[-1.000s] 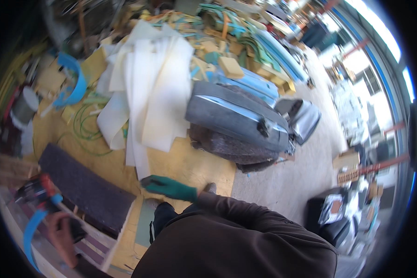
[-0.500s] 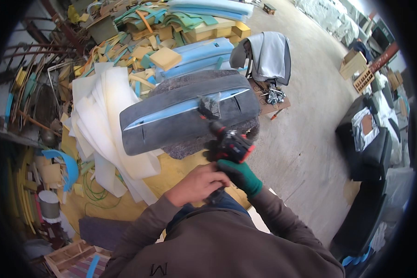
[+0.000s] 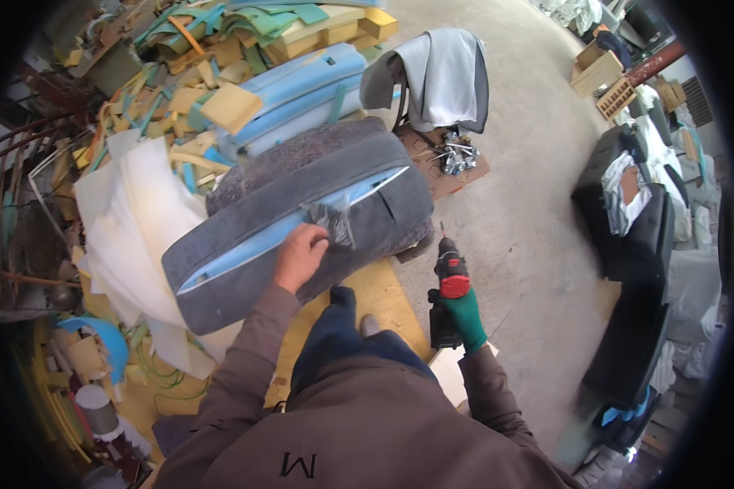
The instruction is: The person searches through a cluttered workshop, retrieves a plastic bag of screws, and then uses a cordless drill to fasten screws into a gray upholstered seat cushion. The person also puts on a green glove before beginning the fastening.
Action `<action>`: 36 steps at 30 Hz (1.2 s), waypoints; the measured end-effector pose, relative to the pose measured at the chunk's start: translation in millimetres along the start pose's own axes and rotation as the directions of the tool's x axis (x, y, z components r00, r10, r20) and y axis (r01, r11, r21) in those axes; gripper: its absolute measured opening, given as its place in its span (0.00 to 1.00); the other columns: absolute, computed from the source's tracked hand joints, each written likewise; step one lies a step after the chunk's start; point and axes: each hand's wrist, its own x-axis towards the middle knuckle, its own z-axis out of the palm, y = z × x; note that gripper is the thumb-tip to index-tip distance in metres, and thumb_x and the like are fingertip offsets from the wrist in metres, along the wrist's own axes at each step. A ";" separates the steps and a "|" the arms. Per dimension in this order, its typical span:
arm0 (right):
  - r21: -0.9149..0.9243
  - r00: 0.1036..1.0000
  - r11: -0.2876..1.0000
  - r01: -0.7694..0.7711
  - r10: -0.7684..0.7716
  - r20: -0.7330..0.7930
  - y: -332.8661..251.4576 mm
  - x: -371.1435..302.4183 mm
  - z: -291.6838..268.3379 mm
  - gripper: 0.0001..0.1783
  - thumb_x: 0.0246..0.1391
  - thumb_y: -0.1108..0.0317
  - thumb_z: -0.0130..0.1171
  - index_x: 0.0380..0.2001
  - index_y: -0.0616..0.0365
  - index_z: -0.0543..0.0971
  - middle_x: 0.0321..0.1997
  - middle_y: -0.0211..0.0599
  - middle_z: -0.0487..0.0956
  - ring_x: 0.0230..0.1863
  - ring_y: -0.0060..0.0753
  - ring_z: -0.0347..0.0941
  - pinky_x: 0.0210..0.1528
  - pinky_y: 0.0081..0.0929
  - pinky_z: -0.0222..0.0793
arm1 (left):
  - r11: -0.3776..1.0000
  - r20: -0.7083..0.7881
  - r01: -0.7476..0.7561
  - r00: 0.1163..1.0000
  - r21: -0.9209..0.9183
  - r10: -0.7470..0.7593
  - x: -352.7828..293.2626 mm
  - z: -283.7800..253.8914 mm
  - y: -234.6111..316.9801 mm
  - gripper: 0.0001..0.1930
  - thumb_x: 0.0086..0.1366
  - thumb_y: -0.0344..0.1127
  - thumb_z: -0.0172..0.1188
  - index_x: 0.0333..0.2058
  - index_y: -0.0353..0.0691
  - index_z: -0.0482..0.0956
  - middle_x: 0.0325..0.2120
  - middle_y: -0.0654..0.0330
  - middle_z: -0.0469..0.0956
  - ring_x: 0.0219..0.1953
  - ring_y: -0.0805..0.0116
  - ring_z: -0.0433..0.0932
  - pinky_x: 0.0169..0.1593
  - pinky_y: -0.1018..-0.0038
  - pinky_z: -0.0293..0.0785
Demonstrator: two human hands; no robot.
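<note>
My right hand (image 3: 466, 316), in a green glove, grips a black and red cordless drill (image 3: 453, 277) over the floor on the right, its thin bit aimed away from me. My bare left hand (image 3: 300, 257) is over the dark grey upholstered cushion piece (image 3: 245, 236), fingers curled together; whatever they hold, if anything, is hidden. Just beyond the fingertips lies a crumpled clear plastic bag (image 3: 332, 220) with dark contents. A long slit in the grey cover shows blue foam (image 3: 277, 236) with a white edge. The cushion rests on a mottled dark padded support (image 3: 285, 159).
White foam sheets (image 3: 139, 236) hang at the left, with piled foam offcuts (image 3: 192, 98) behind. A grey-draped chair (image 3: 444, 77) stands far right of the cushion, beside metal parts (image 3: 457, 155) on cardboard. Black sofa pieces (image 3: 632, 285) line the right.
My hands have parted: the left went forward to the cushion near the bag, while the right carried the drill to the right, off the cushion. The view has shifted.
</note>
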 end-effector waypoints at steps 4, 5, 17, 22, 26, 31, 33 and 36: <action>-0.297 0.995 0.951 0.087 -0.097 -0.020 -1.1 63.3 19.0 0.41 0.58 0.65 0.79 0.73 0.55 0.74 0.60 0.40 0.87 0.52 0.36 0.85 0.55 0.38 0.81 | 0.965 -0.041 -0.198 0.977 0.172 0.208 82.4 28.0 -37.5 0.16 0.66 0.40 0.75 0.50 0.42 0.87 0.45 0.53 0.86 0.54 0.48 0.81 0.66 0.52 0.71; -0.396 0.993 0.913 0.095 -0.117 -0.033 -2.7 81.3 27.6 0.41 0.59 0.65 0.78 0.73 0.56 0.74 0.60 0.43 0.88 0.53 0.39 0.86 0.55 0.39 0.82 | 0.963 0.004 -0.196 0.980 0.188 0.198 94.2 36.8 -43.5 0.16 0.67 0.40 0.75 0.49 0.41 0.87 0.43 0.54 0.86 0.54 0.49 0.81 0.67 0.52 0.69; -0.855 0.903 0.317 0.411 -0.271 0.333 12.0 280.6 134.1 0.42 0.60 0.70 0.67 0.77 0.62 0.66 0.68 0.61 0.80 0.45 0.67 0.87 0.46 0.56 0.82 | 0.971 0.037 0.147 0.989 -0.190 -0.142 30.5 -42.9 -52.1 0.10 0.75 0.34 0.70 0.38 0.34 0.80 0.31 0.59 0.79 0.33 0.65 0.78 0.43 0.69 0.77; -0.797 0.891 0.403 0.451 -0.259 0.373 24.7 278.5 146.6 0.49 0.56 0.70 0.71 0.79 0.65 0.64 0.71 0.66 0.77 0.54 0.64 0.84 0.51 0.54 0.81 | 0.799 -0.061 0.464 0.850 -0.382 -0.523 -1.6 -46.3 -76.7 0.09 0.77 0.32 0.70 0.41 0.38 0.77 0.36 0.70 0.76 0.36 0.82 0.70 0.43 0.80 0.69; -0.786 0.815 0.311 0.534 -0.437 0.381 -5.7 240.8 142.9 0.49 0.58 0.66 0.75 0.80 0.61 0.66 0.80 0.64 0.70 0.75 0.69 0.69 0.75 0.58 0.64 | 0.875 -0.179 0.242 0.923 -0.420 -0.341 -9.0 -34.2 -90.8 0.10 0.76 0.28 0.70 0.41 0.39 0.74 0.43 0.66 0.74 0.41 0.81 0.70 0.47 0.80 0.70; -0.528 0.695 0.464 0.711 -0.348 0.630 -31.1 206.0 193.0 0.32 0.63 0.61 0.73 0.68 0.60 0.79 0.77 0.60 0.72 0.75 0.68 0.68 0.78 0.61 0.59 | 0.841 -0.205 0.260 0.896 -0.473 -0.393 -12.7 -29.8 -90.0 0.11 0.75 0.23 0.69 0.43 0.40 0.73 0.43 0.65 0.77 0.41 0.80 0.73 0.51 0.78 0.74; -0.475 0.635 0.447 0.758 -0.341 0.693 -23.6 211.1 228.0 0.30 0.64 0.59 0.72 0.65 0.59 0.81 0.76 0.59 0.73 0.75 0.66 0.69 0.79 0.62 0.57 | 0.830 -0.229 0.268 0.879 -0.490 -0.419 -11.1 -31.4 -86.7 0.10 0.74 0.22 0.69 0.45 0.39 0.75 0.42 0.64 0.79 0.41 0.78 0.75 0.52 0.76 0.76; -0.419 0.582 0.444 0.792 -0.344 0.737 -7.9 226.0 268.3 0.28 0.64 0.57 0.71 0.63 0.56 0.82 0.75 0.58 0.75 0.75 0.65 0.69 0.80 0.64 0.56 | 0.821 -0.274 0.269 0.852 -0.503 -0.447 -5.1 -31.7 -80.5 0.13 0.72 0.22 0.69 0.51 0.36 0.79 0.39 0.65 0.82 0.41 0.76 0.78 0.51 0.74 0.77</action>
